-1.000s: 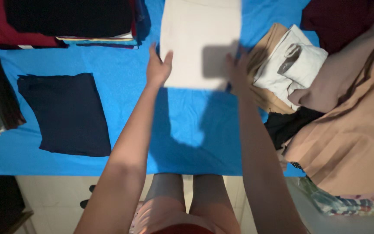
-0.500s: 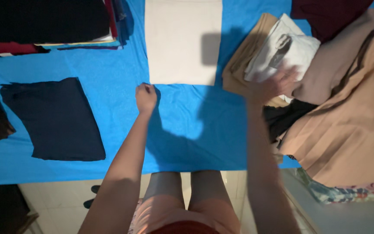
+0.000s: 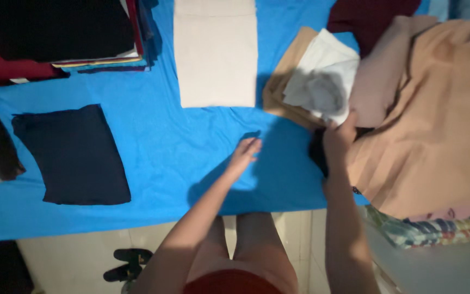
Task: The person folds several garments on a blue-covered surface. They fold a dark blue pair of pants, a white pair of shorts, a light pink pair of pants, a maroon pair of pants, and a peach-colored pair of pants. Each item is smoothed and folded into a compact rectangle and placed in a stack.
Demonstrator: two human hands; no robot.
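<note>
Right of the folded cream cloth [image 3: 216, 54], right hand [image 3: 337, 142] pinching a white garment [image 3: 325, 81] off the unfolded heap, left hand [image 3: 243, 155] spread, empty.

Crumpled black garment [image 3: 317, 154] beside peach pile [image 3: 431, 120].

Blue bench cover [image 3: 164, 147]: matt woven cloth, lightly creased. Cream folded garment [image 3: 216, 51]: smooth matt fabric. Navy folded garment [image 3: 72, 155]: matt, soft knit. Peach pile [image 3: 436, 120]: matt, draping cloth. Floor [image 3: 77, 245]: glossy tile.
</note>
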